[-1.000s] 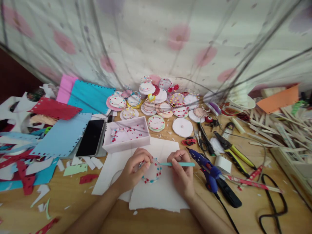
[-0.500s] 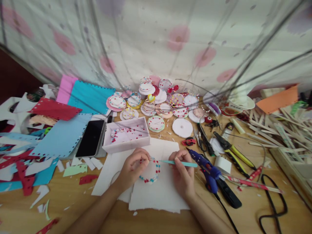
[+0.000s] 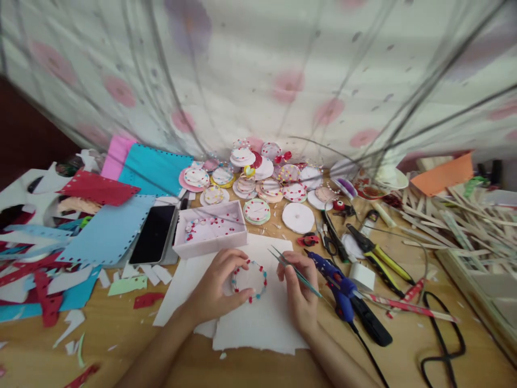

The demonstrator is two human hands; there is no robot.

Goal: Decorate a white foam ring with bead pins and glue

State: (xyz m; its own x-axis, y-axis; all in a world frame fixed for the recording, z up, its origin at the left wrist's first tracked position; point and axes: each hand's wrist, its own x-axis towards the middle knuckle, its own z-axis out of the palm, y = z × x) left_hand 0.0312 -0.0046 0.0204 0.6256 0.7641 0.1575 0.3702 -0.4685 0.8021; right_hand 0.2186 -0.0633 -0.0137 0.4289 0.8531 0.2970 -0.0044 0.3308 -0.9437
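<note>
One beaded ring (image 3: 265, 283) of red and blue lies on white paper (image 3: 258, 330) in my remote view; the left hand (image 3: 218, 291) curves around its left side, thumb and fingers apart, and the right hand (image 3: 301, 291) pinches teal tweezers (image 3: 302, 278), their tips parted.

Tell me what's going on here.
A person's right hand holds green tweezers, their tips apart and clear of the red-and-blue ring. The left hand is spread around the ring's left side; whether it touches is unclear. The ring lies on white paper, with an open box beyond it and a glue gun to the right.
</note>
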